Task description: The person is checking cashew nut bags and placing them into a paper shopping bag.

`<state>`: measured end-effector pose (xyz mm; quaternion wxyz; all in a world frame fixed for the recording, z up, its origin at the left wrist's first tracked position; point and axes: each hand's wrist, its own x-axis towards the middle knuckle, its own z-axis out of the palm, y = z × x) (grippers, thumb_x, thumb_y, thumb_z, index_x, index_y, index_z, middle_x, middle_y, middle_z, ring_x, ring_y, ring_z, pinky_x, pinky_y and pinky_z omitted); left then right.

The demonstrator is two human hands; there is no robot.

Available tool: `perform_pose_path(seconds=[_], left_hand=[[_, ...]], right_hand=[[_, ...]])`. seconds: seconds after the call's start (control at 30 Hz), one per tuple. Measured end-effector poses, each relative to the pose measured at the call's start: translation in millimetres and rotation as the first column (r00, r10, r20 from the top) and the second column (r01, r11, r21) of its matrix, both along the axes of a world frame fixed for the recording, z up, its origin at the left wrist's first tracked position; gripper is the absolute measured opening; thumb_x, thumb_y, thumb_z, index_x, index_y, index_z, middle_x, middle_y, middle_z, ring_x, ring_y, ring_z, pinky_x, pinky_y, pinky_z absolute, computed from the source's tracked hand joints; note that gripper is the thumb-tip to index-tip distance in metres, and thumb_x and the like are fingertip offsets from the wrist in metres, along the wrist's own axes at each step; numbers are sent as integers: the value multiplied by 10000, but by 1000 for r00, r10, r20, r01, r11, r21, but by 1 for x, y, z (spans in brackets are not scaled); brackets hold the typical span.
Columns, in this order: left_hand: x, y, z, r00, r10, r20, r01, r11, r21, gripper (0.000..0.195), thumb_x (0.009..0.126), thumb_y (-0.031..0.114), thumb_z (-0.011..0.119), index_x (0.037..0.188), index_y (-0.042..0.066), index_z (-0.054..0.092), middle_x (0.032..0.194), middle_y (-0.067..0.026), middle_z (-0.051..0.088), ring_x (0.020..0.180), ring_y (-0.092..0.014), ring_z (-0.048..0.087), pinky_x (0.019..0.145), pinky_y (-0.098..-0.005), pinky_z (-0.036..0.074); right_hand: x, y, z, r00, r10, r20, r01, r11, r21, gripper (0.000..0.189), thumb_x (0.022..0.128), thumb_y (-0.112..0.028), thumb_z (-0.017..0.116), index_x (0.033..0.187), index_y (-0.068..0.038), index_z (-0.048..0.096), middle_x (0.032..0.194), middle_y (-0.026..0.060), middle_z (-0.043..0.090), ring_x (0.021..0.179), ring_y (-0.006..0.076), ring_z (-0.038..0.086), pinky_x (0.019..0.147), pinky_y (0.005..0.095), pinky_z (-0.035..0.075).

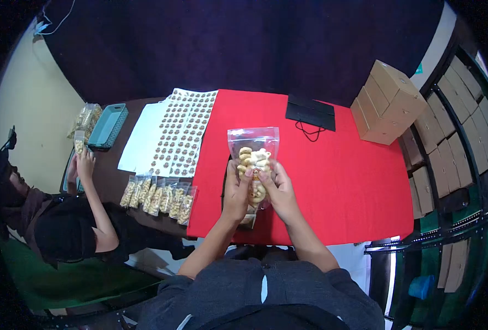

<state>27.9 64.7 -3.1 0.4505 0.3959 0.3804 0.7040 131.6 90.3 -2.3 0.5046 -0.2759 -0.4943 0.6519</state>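
Observation:
A clear zip-top plastic pouch (253,138) of pale, ring-like and knobbly snacks is held upright in front of me, above the red tablecloth (330,185). My left hand (237,192) grips its left side and my right hand (281,189) its right side. Both thumbs rest on a small printed sticker (256,174) on the pouch front. Beneath the hands, part of another clear packet (248,221) shows, with a dark object mostly hidden beside my left hand.
Several filled snack pouches (157,198) lie in a row at left, below white sticker sheets (182,136). Beyond are a teal basket (110,123) and a large snack bag (86,119). A co-worker (62,222) holds a small pouch (79,142). A black paper bag (310,112) and stacked cardboard boxes (386,107) occupy the right.

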Motion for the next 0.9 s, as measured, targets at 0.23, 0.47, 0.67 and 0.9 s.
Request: perform_pose_path(seconds=[0.23,0.47,0.67,0.9], left_hand=[[-23,0,-5,994,-95,46,96,995,-29,265,908,168,500,1109,15,423,1026,-72,499,985,-115,483,857,-268,401],[-50,-1,2,928,-304,-215,303,952,-38,304,875,196,564,1096,12,465,1012,-72,537,984,-123,505,868,-269,393],[-66,3,14,941,-252,-226,265,964,28,334,841,179,601,1122,31,497,1018,-72,562,967,-150,536,902,-324,397],[-94,-3,24,912,-162,-377,213,972,98,155,854,148,561,940,38,628,992,-107,615,979,-189,554,1001,-402,303]], right_hand=[[-9,6,-6,996,-72,-47,68,993,-100,372,972,-298,366,1133,10,496,1062,78,570,957,113,538,843,257,426],[-11,9,28,961,-265,83,255,960,113,243,904,-205,542,1026,3,574,976,63,622,900,105,564,799,248,440],[-22,-1,24,948,-252,193,208,952,223,95,826,-91,624,868,-6,634,859,50,633,818,93,571,719,247,452],[-33,-19,42,979,-90,182,64,988,143,142,848,-102,594,924,4,650,898,77,654,861,111,577,759,261,449]])
